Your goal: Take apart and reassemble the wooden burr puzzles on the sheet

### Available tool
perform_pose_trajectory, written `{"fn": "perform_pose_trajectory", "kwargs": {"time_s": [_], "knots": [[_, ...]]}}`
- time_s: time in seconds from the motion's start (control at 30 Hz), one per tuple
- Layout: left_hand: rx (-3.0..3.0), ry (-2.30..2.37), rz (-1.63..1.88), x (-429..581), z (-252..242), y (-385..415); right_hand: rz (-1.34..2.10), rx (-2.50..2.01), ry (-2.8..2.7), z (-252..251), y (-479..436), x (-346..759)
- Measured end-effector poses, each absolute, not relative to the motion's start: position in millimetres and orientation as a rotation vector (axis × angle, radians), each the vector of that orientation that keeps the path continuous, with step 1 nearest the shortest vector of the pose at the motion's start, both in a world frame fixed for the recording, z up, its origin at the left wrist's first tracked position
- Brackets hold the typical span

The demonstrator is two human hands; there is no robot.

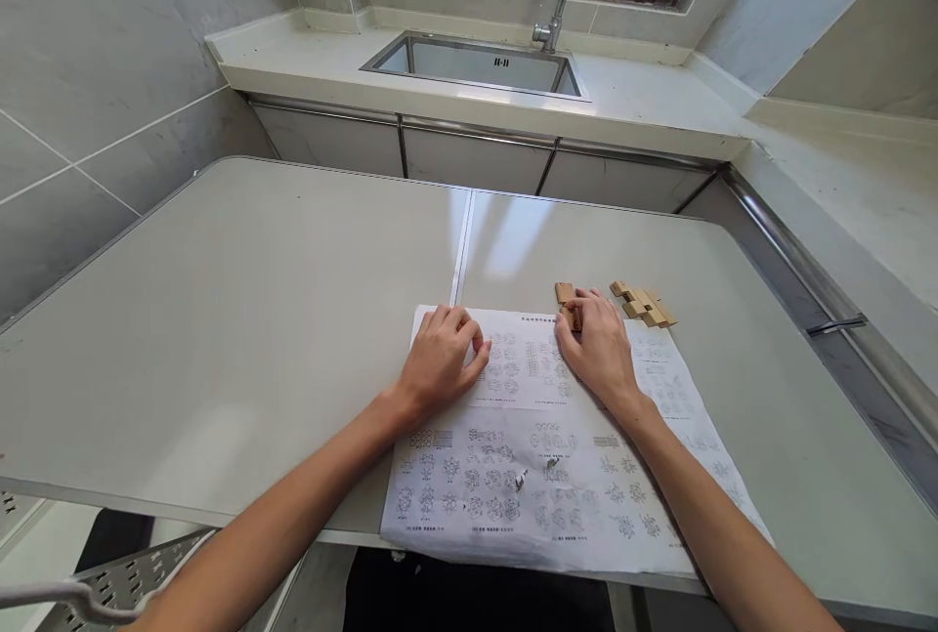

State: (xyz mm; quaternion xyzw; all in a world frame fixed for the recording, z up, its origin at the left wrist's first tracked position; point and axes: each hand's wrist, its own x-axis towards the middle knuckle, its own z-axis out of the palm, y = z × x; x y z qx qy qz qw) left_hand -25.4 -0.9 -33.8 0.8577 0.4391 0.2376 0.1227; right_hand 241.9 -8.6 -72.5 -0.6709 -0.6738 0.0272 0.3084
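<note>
A large paper sheet printed with rows of small line diagrams lies along the near edge of the table. My left hand rests on its upper left part, fingers loosely curled, a gap between thumb and forefinger and nothing visible in it. At the sheet's top edge, my right hand has its thumb and forefinger around a small notched wooden block, partly hidden by the fingers. Another wooden piece shows just beyond it. Right of that hand, several wooden blocks lie together in a slanted group.
The pale table has a seam down its middle. Behind it, a counter holds a metal sink with a faucet. A tiled wall stands left. A perforated metal chair shows at lower left.
</note>
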Motion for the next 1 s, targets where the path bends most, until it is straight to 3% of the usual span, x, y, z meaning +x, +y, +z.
{"fn": "perform_pose_trajectory", "kwargs": {"time_s": [0.23,0.47,0.77,1.0], "knots": [[2.5,1.278,0.695,-26,-35,0,-0.155,-1.915,-1.707,-62,-2,263],[2.498,1.265,0.688,-24,-33,-2,0.048,-2.163,-1.317,-62,7,302],[2.503,1.267,0.679,-23,-34,-3,0.226,-1.829,-1.596,-62,1,261],[2.446,1.295,0.794,-23,-35,-4,0.569,-1.573,-1.619,-46,-20,212]]}}
